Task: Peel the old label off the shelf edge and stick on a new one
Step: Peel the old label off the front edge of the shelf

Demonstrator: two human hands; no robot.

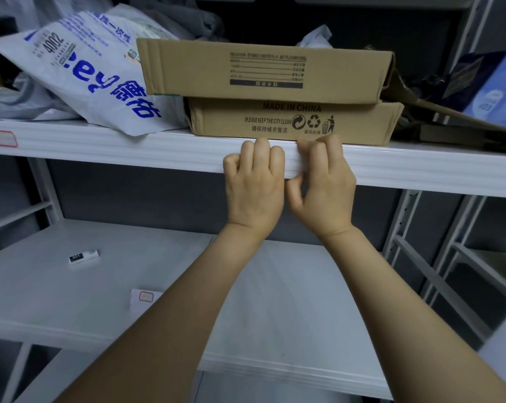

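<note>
**Shelf-edge label station: both hands at the upper rail**

Both hands are raised to the white shelf edge point(129, 149) and sit side by side, almost touching; the left hand point(254, 184) lies with its back to me, fingers curled and their tips tucked against the front of the edge; the right hand point(325, 187) is just beside it, fingers likewise curled over the top of the rail, thumb bent in towards the forefinger low on the edge. Whether either hand pinches a label I cannot tell; the stretch of rail beneath the fingers is hidden.

Labels in view: one red-bordered label point(4, 138) is stuck on the same edge, far to the left and well apart from the hands; a white label sheet point(138, 305) carrying a further red-bordered sticker lies flat on the lower shelf point(42, 286), partly behind the left forearm.

Also on the lower shelf: a small black-and-white tag point(83, 256), left of the arms and apart from the sheet.

On the upper shelf, directly behind the hands: a lower box point(292, 120) of brown cardboard printed "MADE IN CHINA", with an upper box point(263, 71) stacked flat on it; a white plastic bag point(94, 82) with blue print leans against their left side, its corner hanging over the rail; a blue carton point(490, 91) stands at far right, blurred.
</note>
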